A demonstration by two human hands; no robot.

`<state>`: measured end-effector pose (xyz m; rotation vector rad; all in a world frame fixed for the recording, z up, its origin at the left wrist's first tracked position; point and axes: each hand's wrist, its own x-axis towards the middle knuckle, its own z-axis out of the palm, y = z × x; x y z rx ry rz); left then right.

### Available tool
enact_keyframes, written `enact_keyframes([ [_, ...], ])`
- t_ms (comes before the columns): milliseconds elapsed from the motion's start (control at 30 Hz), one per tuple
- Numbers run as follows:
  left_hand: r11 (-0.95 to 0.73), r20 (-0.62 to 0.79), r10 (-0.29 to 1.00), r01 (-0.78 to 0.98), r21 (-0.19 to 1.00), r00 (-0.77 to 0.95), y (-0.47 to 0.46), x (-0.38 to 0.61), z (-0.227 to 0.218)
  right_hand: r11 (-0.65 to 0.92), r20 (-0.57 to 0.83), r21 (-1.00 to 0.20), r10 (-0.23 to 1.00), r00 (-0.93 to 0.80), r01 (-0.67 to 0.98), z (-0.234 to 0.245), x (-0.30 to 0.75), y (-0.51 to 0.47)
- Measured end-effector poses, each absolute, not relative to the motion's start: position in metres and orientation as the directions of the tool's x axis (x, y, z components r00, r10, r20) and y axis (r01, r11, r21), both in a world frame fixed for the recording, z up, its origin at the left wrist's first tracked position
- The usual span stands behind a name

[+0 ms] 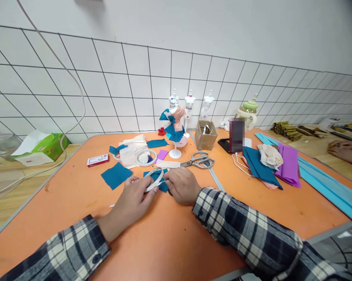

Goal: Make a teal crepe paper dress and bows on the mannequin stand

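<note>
My left hand (137,194) grips a roll of white tape (159,171) between thumb and fingers, tilted up above the table. Beside it, my right hand (183,184) is closed in a pinch at the roll's right edge, where a short strip of tape (161,182) shows. A small dark shape pokes out under the right fingers, too hidden to name. Below the roll lies a blue paper piece (164,186), partly covered. A second tape roll (147,157) lies just behind, and scissors (197,160) rest beyond my right hand.
A mini dress form (176,128) wears peach and blue paper, with bare white forms (190,102) behind. Around it are a cardboard box (206,134), phone on a stand (236,135), folded purple paper (289,166), blue square (116,175) and red-white box (97,160). Another person's hand (347,152) is far right.
</note>
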<state>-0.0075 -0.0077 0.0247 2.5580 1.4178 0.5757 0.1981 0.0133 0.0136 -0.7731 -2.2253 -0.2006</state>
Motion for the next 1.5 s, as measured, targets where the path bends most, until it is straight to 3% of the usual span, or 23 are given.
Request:
enact_keyframes([
  [267,-0.528,0.226,0.849,0.780,0.337,0.477,-0.010,-0.007,0.028,0.757,0.653,-0.154,0.560,-0.510,0.635,0.010,0.199,0.010],
  [600,-0.504,0.326,0.852,0.810,0.299,0.410,-0.010,-0.007,0.025,0.710,0.589,-0.168,0.628,-0.508,0.684,0.006,0.196,0.009],
  [767,-0.501,0.347,0.854,0.791,0.351,0.388,-0.013,-0.008,0.023,0.655,0.578,-0.226,0.686,-0.442,0.721,0.008,0.192,0.005],
  [933,-0.491,0.395,0.860,0.731,0.474,0.322,-0.011,-0.012,0.019,0.568,0.497,-0.444,0.800,-0.336,0.693,0.011,0.190,0.007],
  [1067,-0.479,0.409,0.865,0.718,0.505,0.290,-0.006,-0.013,0.017,0.543,0.418,-0.667,0.840,-0.346,0.510,0.010,0.191,0.012],
  [1167,-0.461,0.404,0.874,0.722,0.516,0.269,-0.003,-0.015,0.015,0.529,0.409,-0.732,0.845,-0.343,0.430,0.008,0.194,0.014],
  [1333,-0.432,0.392,0.888,0.731,0.529,0.242,0.000,-0.018,0.014,0.596,0.523,-0.685,0.803,-0.286,0.419,0.010,0.198,0.013],
  [1500,-0.464,0.373,0.880,0.707,0.534,0.296,0.000,-0.018,0.013,0.743,0.639,-0.439,0.653,-0.407,0.505,0.013,0.197,0.009],
])
